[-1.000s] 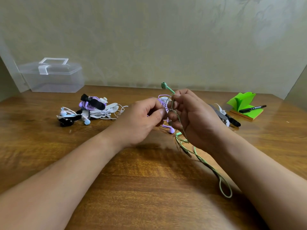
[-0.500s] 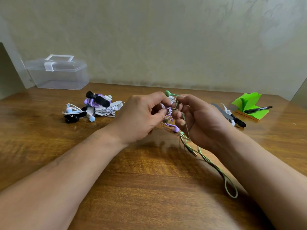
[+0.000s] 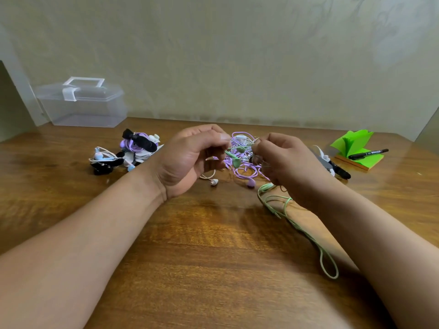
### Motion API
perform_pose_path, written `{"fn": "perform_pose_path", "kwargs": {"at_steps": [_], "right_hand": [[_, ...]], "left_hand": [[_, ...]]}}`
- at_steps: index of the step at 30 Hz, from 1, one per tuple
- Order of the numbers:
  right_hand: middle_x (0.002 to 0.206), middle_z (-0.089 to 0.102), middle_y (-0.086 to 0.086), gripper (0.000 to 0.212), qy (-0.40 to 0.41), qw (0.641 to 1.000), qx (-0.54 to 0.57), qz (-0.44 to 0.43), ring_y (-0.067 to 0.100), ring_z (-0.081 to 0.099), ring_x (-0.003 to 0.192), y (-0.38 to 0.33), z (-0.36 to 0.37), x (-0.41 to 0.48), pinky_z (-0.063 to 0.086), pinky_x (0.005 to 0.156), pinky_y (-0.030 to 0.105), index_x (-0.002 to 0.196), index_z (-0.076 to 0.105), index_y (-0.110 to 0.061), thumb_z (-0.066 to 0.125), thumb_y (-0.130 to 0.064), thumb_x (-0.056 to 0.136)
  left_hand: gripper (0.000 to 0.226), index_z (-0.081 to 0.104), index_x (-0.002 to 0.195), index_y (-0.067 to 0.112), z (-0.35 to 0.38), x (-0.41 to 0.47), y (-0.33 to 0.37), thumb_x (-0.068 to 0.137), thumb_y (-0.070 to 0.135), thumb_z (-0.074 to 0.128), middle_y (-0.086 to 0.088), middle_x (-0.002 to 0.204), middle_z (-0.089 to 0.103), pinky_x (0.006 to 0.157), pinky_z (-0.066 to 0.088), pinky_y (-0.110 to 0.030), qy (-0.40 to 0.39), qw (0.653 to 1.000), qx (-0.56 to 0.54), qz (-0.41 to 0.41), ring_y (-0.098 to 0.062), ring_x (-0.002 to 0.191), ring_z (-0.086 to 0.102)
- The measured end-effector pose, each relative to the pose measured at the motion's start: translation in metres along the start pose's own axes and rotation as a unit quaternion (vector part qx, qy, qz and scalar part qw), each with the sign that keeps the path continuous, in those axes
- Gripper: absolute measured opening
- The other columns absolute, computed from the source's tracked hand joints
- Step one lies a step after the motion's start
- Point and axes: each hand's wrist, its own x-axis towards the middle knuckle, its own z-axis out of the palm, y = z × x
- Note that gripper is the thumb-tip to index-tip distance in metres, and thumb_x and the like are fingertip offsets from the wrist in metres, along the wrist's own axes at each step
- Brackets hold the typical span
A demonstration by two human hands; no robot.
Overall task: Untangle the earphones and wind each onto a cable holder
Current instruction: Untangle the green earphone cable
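Head view: freeing the green cord (image 3: pixel 304 233) from the purple cord (image 3: pixel 237 172).
My left hand (image 3: pixel 190 160) and right hand (image 3: pixel 285 160) each pinch the green cord over the table (image 3: pixel 213 257), its tail trailing under my right wrist. I'd ease the buds through the purple cord's loops, slack, never yanking.

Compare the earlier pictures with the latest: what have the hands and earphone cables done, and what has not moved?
The left hand and right hand have drawn apart, each pinching the tangle, so its purple loops spread on the table. A white earbud has dropped into view. The green cable, wound pile and clear box stayed put.
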Motion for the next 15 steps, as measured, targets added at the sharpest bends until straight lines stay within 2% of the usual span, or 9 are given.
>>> {"fn": "perform_pose_path", "kwargs": {"at_steps": [3, 7, 12, 15], "right_hand": [[0.059, 0.055, -0.008, 0.025, -0.002, 1.0, -0.021, -0.01, 0.011, 0.038, 0.05, -0.0023, -0.0015, -0.0002, 0.03, 0.046, 0.023, 0.073, 0.058, -0.015, 0.058, -0.013, 0.098], [0.056, 0.055, -0.007, 0.024, -0.002, 0.999, -0.043, -0.031, 0.013, 0.038, 0.051, -0.0031, -0.0038, 0.0007, 0.03, 0.051, 0.028, 0.074, 0.06, -0.015, 0.062, -0.021, 0.097], [0.054, 0.054, -0.009, 0.028, -0.014, 0.997, -0.057, -0.042, 0.009, 0.04, 0.048, -0.0026, -0.0013, -0.0018, 0.032, 0.048, 0.023, 0.074, 0.06, -0.016, 0.061, -0.022, 0.101], [0.057, 0.057, -0.008, 0.023, -0.02, 0.997, -0.06, -0.048, 0.007, 0.041, 0.046, -0.0025, 0.0008, -0.0025, 0.032, 0.049, 0.022, 0.077, 0.063, -0.016, 0.062, -0.025, 0.097]], "left_hand": [[0.009, 0.068, 0.085, 0.011, -0.0005, -0.0002, -0.0002, 0.089, 0.017, 0.073, -0.002, 0.078, 0.063, 0.06, 0.05, -0.022, -0.004, 1.0, -0.001, 0.008, -0.011, 0.066, 0.055], [0.015, 0.067, 0.089, 0.009, 0.0041, 0.0005, -0.0005, 0.08, 0.021, 0.07, 0.002, 0.073, 0.066, 0.056, 0.051, -0.019, 0.031, 0.999, 0.009, 0.024, -0.01, 0.062, 0.056], [0.016, 0.07, 0.086, 0.009, 0.0044, 0.0021, -0.0041, 0.077, 0.022, 0.072, 0.002, 0.078, 0.069, 0.065, 0.051, -0.021, 0.045, 0.998, 0.032, 0.034, -0.005, 0.065, 0.058], [0.018, 0.068, 0.089, 0.005, 0.0062, 0.0018, -0.004, 0.079, 0.02, 0.071, 0.003, 0.074, 0.07, 0.063, 0.052, -0.02, 0.04, 0.998, 0.025, 0.037, -0.005, 0.063, 0.061]]}}
